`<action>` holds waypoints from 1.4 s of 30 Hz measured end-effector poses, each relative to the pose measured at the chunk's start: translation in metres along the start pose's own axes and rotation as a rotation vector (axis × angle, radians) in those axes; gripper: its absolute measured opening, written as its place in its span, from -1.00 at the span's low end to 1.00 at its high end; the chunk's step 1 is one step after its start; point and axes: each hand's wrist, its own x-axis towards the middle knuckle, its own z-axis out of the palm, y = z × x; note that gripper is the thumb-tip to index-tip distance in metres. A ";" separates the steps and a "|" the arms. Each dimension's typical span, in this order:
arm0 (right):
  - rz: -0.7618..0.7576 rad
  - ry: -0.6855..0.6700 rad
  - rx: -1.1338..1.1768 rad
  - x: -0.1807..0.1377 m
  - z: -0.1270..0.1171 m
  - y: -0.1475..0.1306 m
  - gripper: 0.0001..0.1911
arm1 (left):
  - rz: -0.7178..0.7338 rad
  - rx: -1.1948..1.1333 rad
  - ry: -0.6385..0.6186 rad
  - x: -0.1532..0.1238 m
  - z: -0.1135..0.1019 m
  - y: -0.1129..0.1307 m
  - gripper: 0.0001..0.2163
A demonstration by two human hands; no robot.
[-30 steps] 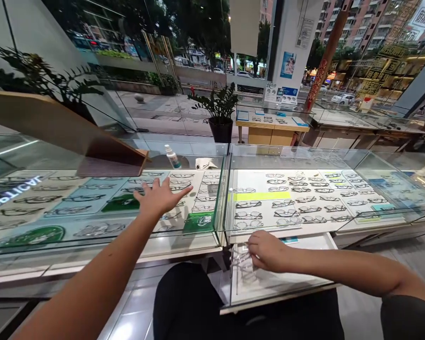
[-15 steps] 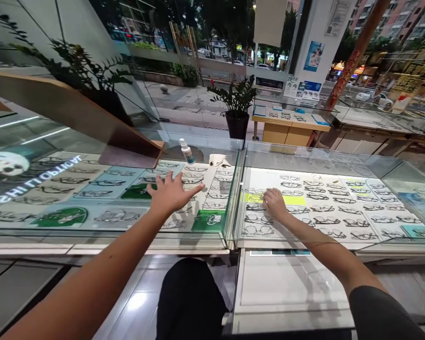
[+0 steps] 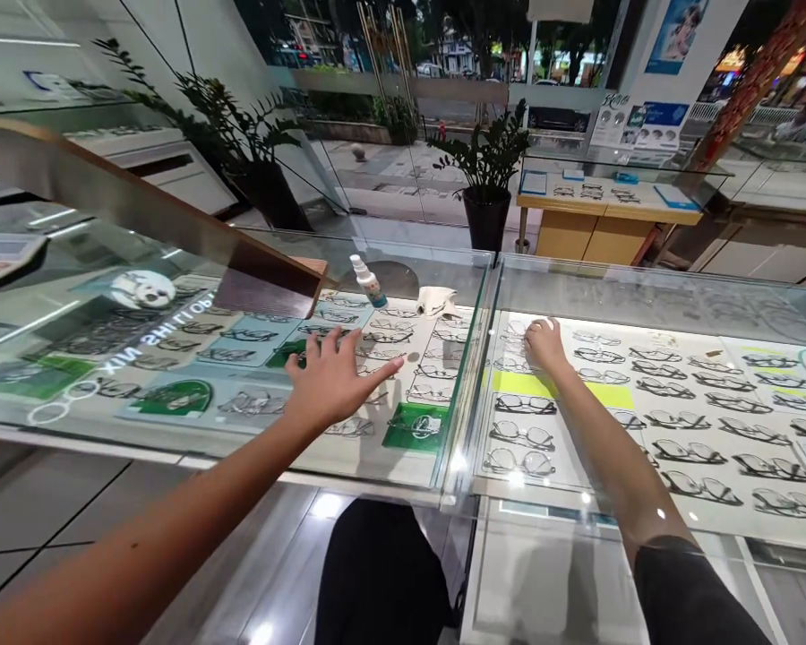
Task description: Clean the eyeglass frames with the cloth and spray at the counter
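Observation:
My left hand (image 3: 329,376), palm down with its fingers spread, is over the glass top of the left display case (image 3: 474,358); I cannot tell how firmly it rests there. Beneath it show rows of eyeglasses and a green card (image 3: 288,352). My right hand (image 3: 545,345) reaches into the right display case, at its back left. Its fingers are curled at a pair of thin-framed eyeglasses (image 3: 516,331) and look closed on the frame's edge, partly hidden. Just in front of that hand lies a yellow strip (image 3: 604,395), with dark-framed eyeglasses (image 3: 525,405) nearer me.
A white spray bottle (image 3: 368,281) and a crumpled cloth (image 3: 438,302) stand on the left glass top. A slanted wooden board (image 3: 141,210) rises at left. Behind the cases are a potted plant (image 3: 487,215) and a small display table (image 3: 597,210). A black stool-like shape (image 3: 382,573) is below.
My right hand has moved from the yellow strip towards the back of the case, where eyeglasses now lie at its fingers. My left hand stays spread. The view has shifted and tilted.

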 end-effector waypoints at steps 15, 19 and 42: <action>-0.013 -0.141 0.020 0.000 0.023 -0.003 -0.66 | -0.017 0.004 -0.012 -0.005 -0.008 0.002 0.01; 0.006 -0.164 0.052 0.001 0.019 -0.001 -0.71 | -0.020 0.000 -0.013 -0.004 -0.008 0.002 0.01; 0.193 -0.008 0.119 0.022 0.010 -0.013 -0.59 | -0.020 0.002 0.005 -0.001 -0.004 0.002 0.01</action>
